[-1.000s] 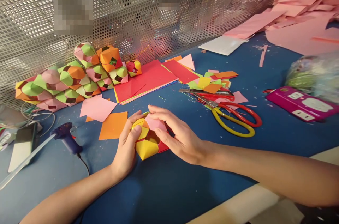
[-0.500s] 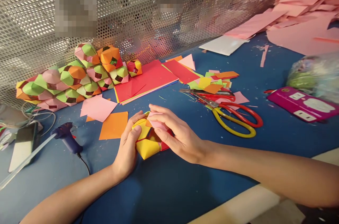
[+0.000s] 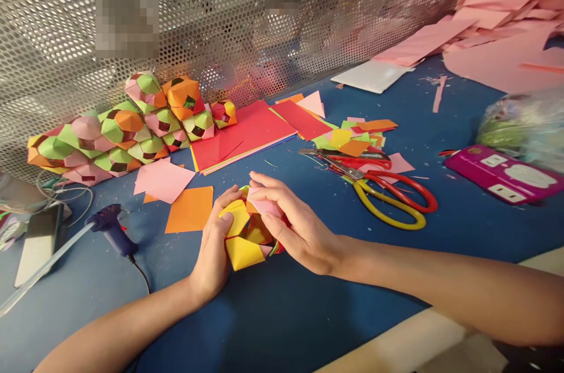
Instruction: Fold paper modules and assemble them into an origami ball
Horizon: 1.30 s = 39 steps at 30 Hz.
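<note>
My left grip (image 3: 214, 249) and right grip (image 3: 304, 232) are closed around the folded-paper ball (image 3: 245, 250), over the blue worktop (image 3: 282, 326); from the ball: perforated metal panel (image 3: 211, 20) at 12 o'clock, scissors (image 3: 358, 175) between 2 and 3, glue gun (image 3: 115, 231) at 9

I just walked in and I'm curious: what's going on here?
Someone holds a folded paper ball: the left hand grips its yellow side, the right hand cups its pink part. More paper balls are piled by the perforated panel, and a glue gun lies to the left.
</note>
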Motion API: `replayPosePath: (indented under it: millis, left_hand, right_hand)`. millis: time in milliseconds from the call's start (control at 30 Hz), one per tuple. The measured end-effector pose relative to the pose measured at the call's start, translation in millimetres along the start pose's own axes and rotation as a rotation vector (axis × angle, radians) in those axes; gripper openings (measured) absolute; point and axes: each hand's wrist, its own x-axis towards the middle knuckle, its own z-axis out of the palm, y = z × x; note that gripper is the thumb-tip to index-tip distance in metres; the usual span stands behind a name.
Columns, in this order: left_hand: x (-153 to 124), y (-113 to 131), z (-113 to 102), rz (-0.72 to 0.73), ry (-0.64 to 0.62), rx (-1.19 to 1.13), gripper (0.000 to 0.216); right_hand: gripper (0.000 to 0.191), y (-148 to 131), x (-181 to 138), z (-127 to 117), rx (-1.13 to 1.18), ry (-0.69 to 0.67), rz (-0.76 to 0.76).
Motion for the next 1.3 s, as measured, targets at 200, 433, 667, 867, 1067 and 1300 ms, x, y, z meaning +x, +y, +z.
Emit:
replayPosePath:
  millis: [200, 433, 667, 867, 1067, 1300]
  left_hand:
    - [-2.5, 0.7, 3.6, -0.051, 0.026, -0.096, 0.028]
    - [-3.1, -0.1, 4.5, -0.046, 0.028, -0.109, 0.024]
    - [-2.8, -1.0, 3.7, -0.042, 0.028, -0.098, 0.026]
    - [-2.5, -3.4, 3.8, 0.010, 0.079, -0.073, 0.029]
    - [-2.1, -3.7, 5.4, 0.035, 0.066, -0.061, 0.028]
    - [-1.7, -4.7, 4.9, 0.049, 0.067, -0.071, 0.029]
  right_hand:
    - [0.023, 0.6, -0.3, 1.3, 0.019, -0.002, 0.009]
    - [0.022, -0.1, -0.7, 1.2, 0.028, -0.002, 0.039]
    - [0.022, 0.2, 0.0, 2.6, 0.022, -0.001, 0.031]
    - [0.023, -1.3, 0.7, 2.9, 0.016, -0.002, 0.032]
    - [0.021, -0.8, 0.7, 3.6, 0.007, 0.021, 0.010]
    - [0.020, 0.1, 2.4, 4.1, 0.001, 0.021, -0.014]
